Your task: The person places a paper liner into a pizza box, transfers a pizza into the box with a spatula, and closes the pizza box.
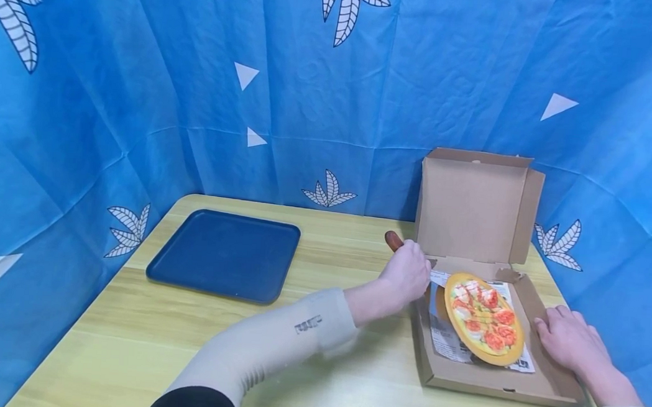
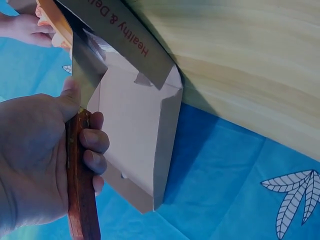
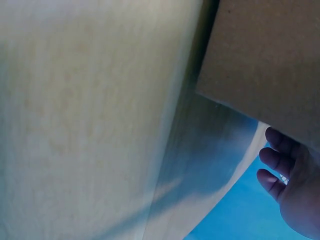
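Head view first: the pizza [image 1: 484, 319] is sitting tilted inside the open cardboard box [image 1: 502, 390], over some printed paper [image 1: 445, 346], with its left side looking raised. The lid [image 1: 467, 209] stands up at the far side, so that bit's done. The left hand [image 1: 407, 274] has its fingers wrapped round a wooden handle [image 1: 393, 240] by the box's left wall. The right hand [image 1: 568, 340] is on the right wall, and it looks like the thumb's over the rim with the other fingers outside, so I'd call that clamped on the box, probably to steady it. Off to the left, well apart from all that, there's a dark blue tray [image 1: 224, 253] on the surface [image 1: 99, 345].

Left wrist view: fingers firmly closed on that handle, and a metal blade [image 2: 86, 65] runs from it over the box wall toward the pizza's edge. Can't tell how far under it goes. I'd say the lift is partway: the pizza's tipped up but not clear of the box, and getting it level is what's left.

Right wrist view: just curled fingers tucked against the cardboard, thumb hidden. No pizza visible here.
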